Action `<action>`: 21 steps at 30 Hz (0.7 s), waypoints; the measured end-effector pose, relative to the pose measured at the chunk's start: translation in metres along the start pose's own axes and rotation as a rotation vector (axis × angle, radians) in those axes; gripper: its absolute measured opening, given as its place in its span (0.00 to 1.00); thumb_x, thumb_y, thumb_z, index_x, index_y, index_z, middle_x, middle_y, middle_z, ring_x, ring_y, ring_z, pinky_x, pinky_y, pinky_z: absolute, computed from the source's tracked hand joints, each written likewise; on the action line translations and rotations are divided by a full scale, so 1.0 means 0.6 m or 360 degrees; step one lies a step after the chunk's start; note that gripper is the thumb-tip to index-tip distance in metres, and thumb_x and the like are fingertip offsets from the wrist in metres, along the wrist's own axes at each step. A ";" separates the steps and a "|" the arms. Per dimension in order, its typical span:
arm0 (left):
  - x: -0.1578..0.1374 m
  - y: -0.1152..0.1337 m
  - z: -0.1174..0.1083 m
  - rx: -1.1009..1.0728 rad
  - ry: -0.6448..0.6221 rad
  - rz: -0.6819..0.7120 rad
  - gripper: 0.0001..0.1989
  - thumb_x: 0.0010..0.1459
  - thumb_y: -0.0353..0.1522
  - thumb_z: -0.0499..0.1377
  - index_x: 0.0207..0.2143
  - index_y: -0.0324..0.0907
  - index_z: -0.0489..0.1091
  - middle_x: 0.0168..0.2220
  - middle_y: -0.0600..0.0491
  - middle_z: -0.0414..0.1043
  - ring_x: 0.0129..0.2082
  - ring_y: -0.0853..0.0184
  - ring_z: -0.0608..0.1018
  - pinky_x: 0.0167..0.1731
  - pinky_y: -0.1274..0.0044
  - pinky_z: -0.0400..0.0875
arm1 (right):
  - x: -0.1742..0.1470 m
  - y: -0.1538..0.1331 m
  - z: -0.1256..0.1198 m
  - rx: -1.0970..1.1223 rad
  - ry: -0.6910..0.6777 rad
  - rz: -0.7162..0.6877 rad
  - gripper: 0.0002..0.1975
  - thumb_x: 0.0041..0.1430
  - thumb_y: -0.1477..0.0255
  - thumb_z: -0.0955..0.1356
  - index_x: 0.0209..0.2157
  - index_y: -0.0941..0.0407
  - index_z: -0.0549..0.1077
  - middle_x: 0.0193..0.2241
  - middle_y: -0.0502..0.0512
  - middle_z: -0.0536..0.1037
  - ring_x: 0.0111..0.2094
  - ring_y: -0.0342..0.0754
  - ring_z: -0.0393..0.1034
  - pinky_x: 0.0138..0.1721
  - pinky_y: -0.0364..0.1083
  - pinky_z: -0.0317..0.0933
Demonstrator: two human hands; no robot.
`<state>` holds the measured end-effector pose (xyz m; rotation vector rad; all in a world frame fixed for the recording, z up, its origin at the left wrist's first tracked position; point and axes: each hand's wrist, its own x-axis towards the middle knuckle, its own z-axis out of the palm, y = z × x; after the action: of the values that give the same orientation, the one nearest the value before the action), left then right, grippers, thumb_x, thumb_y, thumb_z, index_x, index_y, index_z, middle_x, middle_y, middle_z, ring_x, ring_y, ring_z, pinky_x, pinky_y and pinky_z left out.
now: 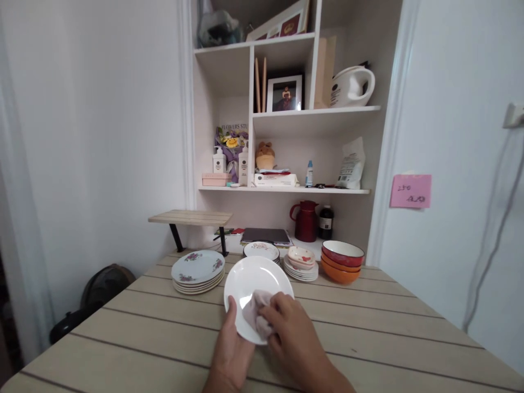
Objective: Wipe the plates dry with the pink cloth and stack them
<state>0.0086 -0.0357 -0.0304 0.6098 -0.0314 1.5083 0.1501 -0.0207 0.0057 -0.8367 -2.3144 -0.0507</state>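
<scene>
A plain white plate (245,278) is tilted toward me above the table. My left hand (233,344) grips its lower left edge, thumb on the rim and the other fingers hidden beneath. Bunched in my right hand (292,327) is a pale greyish cloth (260,314), pressed against the plate's lower right face. Behind the plate stands a stack of dark-rimmed plates (262,251) with a floral print, partly covered by it. To the left lies a stack of flowered plates (198,270).
Small white dishes (301,272) with a patterned bowl (302,255) on top stand right of centre, beside stacked red and orange bowls (341,262). A low wooden riser (190,217) stands at the back left. Behind are a red jug (306,221), a dark bottle (326,222) and white shelves (286,190).
</scene>
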 end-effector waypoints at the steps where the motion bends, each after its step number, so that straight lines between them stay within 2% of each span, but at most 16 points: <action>1: 0.000 -0.003 0.003 0.0004 0.0035 -0.0026 0.26 0.65 0.44 0.45 0.49 0.36 0.74 0.51 0.40 0.74 0.58 0.55 0.69 0.63 0.63 0.49 | 0.000 -0.006 0.005 0.0018 -0.0006 -0.0043 0.18 0.51 0.79 0.65 0.43 0.48 0.73 0.40 0.55 0.70 0.39 0.51 0.62 0.38 0.48 0.53; 4: -0.001 -0.017 0.011 0.0010 0.0122 -0.0162 0.22 0.66 0.39 0.47 0.48 0.37 0.75 0.48 0.42 0.76 0.56 0.57 0.71 0.62 0.65 0.52 | 0.005 -0.008 0.011 -0.0034 0.0046 -0.0086 0.20 0.55 0.77 0.65 0.48 0.45 0.71 0.40 0.55 0.71 0.40 0.52 0.62 0.39 0.49 0.52; 8: -0.002 -0.033 0.021 0.0018 0.0128 -0.0336 0.22 0.65 0.41 0.48 0.51 0.39 0.72 0.48 0.43 0.76 0.57 0.56 0.71 0.62 0.63 0.52 | 0.013 0.022 -0.005 -0.0152 0.0200 0.0063 0.24 0.56 0.78 0.65 0.53 0.44 0.69 0.41 0.56 0.71 0.41 0.52 0.63 0.41 0.50 0.53; 13: -0.001 -0.038 0.014 0.0029 0.0098 -0.0355 0.22 0.64 0.41 0.49 0.53 0.38 0.71 0.51 0.42 0.73 0.59 0.55 0.67 0.63 0.62 0.49 | 0.012 0.064 -0.028 -0.0235 0.0405 0.0262 0.21 0.56 0.78 0.64 0.50 0.49 0.72 0.41 0.57 0.70 0.41 0.53 0.63 0.42 0.51 0.56; 17: 0.001 -0.022 -0.002 -0.0014 -0.0013 -0.0168 0.26 0.65 0.43 0.44 0.53 0.39 0.70 0.53 0.43 0.72 0.61 0.58 0.65 0.65 0.63 0.45 | 0.005 0.058 -0.029 -0.0212 0.0291 0.0292 0.18 0.51 0.79 0.65 0.43 0.50 0.74 0.38 0.57 0.70 0.41 0.53 0.63 0.42 0.50 0.56; 21: 0.002 -0.003 -0.010 -0.0056 -0.0076 0.0003 0.29 0.65 0.46 0.41 0.53 0.40 0.71 0.54 0.44 0.71 0.62 0.58 0.64 0.65 0.63 0.44 | 0.001 0.022 -0.012 -0.0068 0.0053 0.0171 0.16 0.48 0.81 0.64 0.38 0.51 0.74 0.38 0.56 0.70 0.40 0.52 0.63 0.40 0.48 0.55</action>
<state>0.0084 -0.0322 -0.0358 0.6178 -0.0952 1.4918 0.1616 -0.0114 0.0090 -0.9730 -2.2408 -0.0667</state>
